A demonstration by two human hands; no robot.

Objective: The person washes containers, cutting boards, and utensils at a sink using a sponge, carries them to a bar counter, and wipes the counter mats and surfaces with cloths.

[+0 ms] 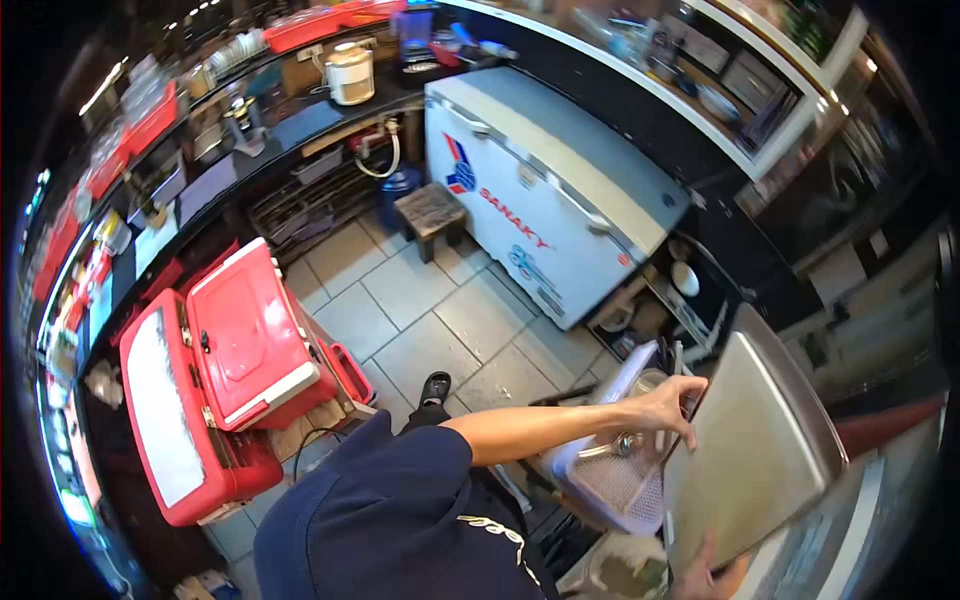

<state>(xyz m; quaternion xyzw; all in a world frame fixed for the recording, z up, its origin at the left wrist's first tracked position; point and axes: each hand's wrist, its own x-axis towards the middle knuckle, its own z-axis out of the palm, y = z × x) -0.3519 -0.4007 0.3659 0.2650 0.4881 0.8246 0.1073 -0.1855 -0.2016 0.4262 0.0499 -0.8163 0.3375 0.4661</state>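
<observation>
A large flat metal tray (pixel 750 440), tilted nearly upright, is at the lower right. My left hand (pixel 668 408) grips its upper left edge, thumb on the face and fingers curled at the rim. Low on the same tray, my right hand (pixel 708 578) holds the bottom edge, partly cut off by the frame. A clear plastic basket (pixel 610 490) with a perforated bottom stands just left of the tray, below my left forearm, with some metal and glass items in it.
A white chest freezer (pixel 540 200) stands ahead, beside a small wooden stool (pixel 430 212). Red cooler boxes (pixel 250 340) are at the left. A long counter (pixel 290 120) with a white cooker (pixel 350 75) runs along the back left. Tiled floor (pixel 440 330) lies between.
</observation>
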